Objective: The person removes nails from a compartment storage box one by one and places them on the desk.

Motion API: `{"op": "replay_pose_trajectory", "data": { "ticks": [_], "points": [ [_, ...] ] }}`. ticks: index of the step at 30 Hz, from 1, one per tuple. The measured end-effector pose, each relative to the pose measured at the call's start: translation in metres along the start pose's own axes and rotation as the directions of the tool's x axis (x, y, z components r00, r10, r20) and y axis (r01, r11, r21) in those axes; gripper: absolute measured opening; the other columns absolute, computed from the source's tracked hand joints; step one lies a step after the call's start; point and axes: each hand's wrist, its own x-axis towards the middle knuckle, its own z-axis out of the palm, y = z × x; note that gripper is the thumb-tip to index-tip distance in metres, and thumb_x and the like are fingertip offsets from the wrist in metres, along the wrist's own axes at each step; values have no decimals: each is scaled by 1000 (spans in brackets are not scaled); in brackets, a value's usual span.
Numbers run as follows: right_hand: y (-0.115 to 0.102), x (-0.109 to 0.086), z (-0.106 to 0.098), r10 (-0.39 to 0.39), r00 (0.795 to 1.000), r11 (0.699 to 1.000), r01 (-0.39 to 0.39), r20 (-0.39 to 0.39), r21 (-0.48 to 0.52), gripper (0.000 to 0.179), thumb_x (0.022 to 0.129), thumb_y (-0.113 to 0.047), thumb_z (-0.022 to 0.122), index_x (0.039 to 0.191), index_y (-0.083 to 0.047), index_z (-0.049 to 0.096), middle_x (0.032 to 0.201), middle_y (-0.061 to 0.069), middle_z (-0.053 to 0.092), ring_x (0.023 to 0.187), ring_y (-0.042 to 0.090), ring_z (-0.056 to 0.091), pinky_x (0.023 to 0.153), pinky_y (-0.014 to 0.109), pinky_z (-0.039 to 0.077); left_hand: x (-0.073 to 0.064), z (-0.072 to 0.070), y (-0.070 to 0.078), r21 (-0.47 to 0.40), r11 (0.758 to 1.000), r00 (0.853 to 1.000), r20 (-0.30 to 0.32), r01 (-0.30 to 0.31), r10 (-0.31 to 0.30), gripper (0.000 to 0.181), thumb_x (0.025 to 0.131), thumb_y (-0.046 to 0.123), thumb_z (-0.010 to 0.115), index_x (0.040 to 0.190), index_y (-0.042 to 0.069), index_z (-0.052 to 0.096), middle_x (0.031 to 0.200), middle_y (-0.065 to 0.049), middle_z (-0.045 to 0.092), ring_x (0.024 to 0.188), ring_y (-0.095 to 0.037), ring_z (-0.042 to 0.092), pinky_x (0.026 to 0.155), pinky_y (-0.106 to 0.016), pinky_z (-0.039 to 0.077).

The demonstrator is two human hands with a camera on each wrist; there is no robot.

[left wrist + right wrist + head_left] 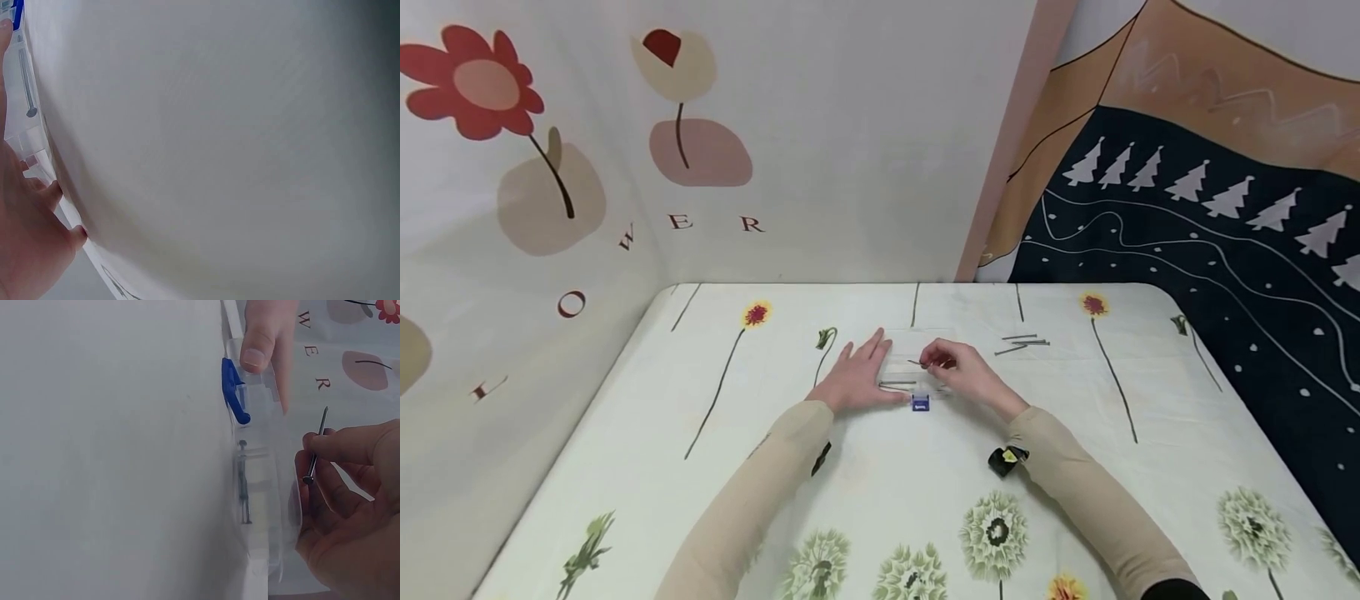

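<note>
A clear plastic box (pixel 275 519) with a blue latch (pixel 921 403) at its near side sits on the table. Several nails (pixel 897 383) lie inside it along the near part. My left hand (pixel 857 379) rests at the box's left side, fingers spread and straight, its thumb along the front wall beside the latch. Over the right part of the box, my right hand (pixel 958 367) pinches one nail (pixel 321 428) between thumb and fingertips. The right wrist view shows that nail's head toward the camera's lower side and its point up.
Several loose nails (pixel 1030 342) lie on the table to the right of the box. The flower-print tablecloth (pixel 880 492) covers the table, whose back edge meets a printed curtain (pixel 850 167). Dark tree-print fabric (pixel 1150 225) hangs at the right.
</note>
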Motion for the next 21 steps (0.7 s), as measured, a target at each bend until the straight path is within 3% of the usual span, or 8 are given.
{"op": "replay_pose_trajectory", "data": {
  "ticks": [11, 21],
  "points": [
    [5, -12, -17, -7, 1000, 1000, 7, 7, -23, 13, 91, 2, 61, 101, -3, 66, 97, 5, 66, 91, 20, 61, 82, 36, 51, 1, -1, 1, -1, 1000, 1000, -7, -2, 2, 110, 78, 77, 53, 154, 6, 18, 161, -10, 1, 146, -21, 6, 115, -48, 3],
    [16, -27, -38, 42, 999, 998, -43, -12, -56, 14, 92, 1, 59, 103, -5, 66, 100, 5, 66, 95, 22, 60, 86, 40, 48, 0, 0, 0, -1, 1000, 1000, -8, -2, 2, 110, 78, 76, 54, 155, 7, 17, 161, -9, 1, 146, -20, 6, 116, -48, 3]
  ]
}}
